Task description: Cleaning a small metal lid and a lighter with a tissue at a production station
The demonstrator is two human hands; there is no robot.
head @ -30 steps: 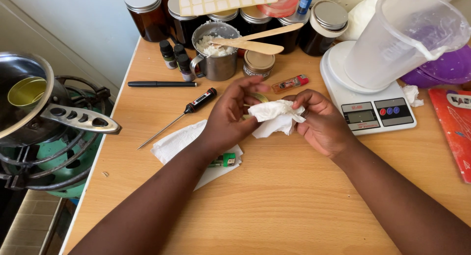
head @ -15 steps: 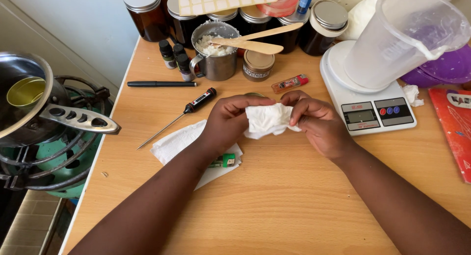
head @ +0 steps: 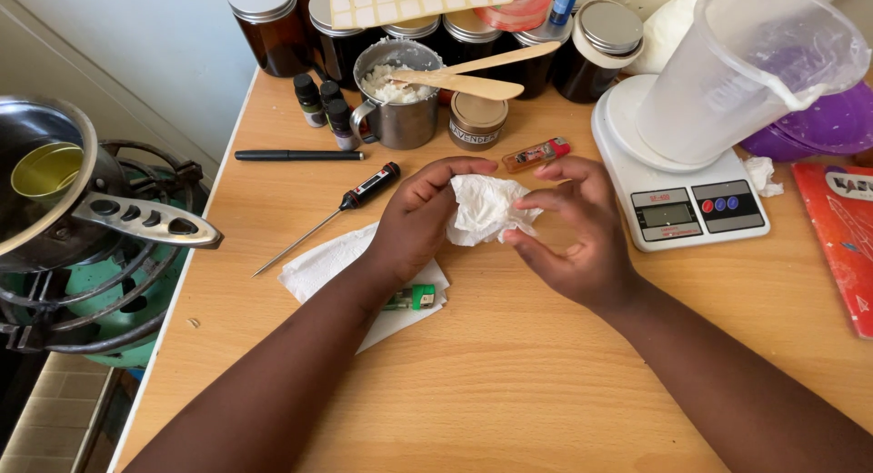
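Holding: a crumpled white tissue [head: 485, 209], gripped between both hands above the middle of the wooden table [head: 509, 382]
Left hand [head: 418, 220]: fingers curled round the tissue's left side, thumb over its top, closed on it
Right hand [head: 577, 232]: thumb and forefinger pinch the tissue's right edge; the other fingers are spread and loosely bent, holding nothing else
Under the left wrist: a flat white paper napkin [head: 327, 266] on the table, with a green lighter [head: 414, 297] lying on it just beside the wrist
Left of the hands: a probe thermometer [head: 332, 215] with a black handle, lying slanted; a black pen [head: 298, 155] beyond it, nearer the back edge
Behind the hands: a small red lighter [head: 536, 153], a round tin [head: 478, 120], and a steel mug [head: 400, 95] of white flakes with a wooden spatula [head: 473, 80] across its rim
Back edge: dark glass jars [head: 264, 23] with metal lids, small dropper bottles [head: 318, 100] in front of them
Right side: a white kitchen scale [head: 691, 200] carrying a tilted clear plastic jug [head: 746, 68]; a red book [head: 841, 236] at the right edge
Off the left edge: a gas burner [head: 100, 291] with a metal pot [head: 45, 182] on it
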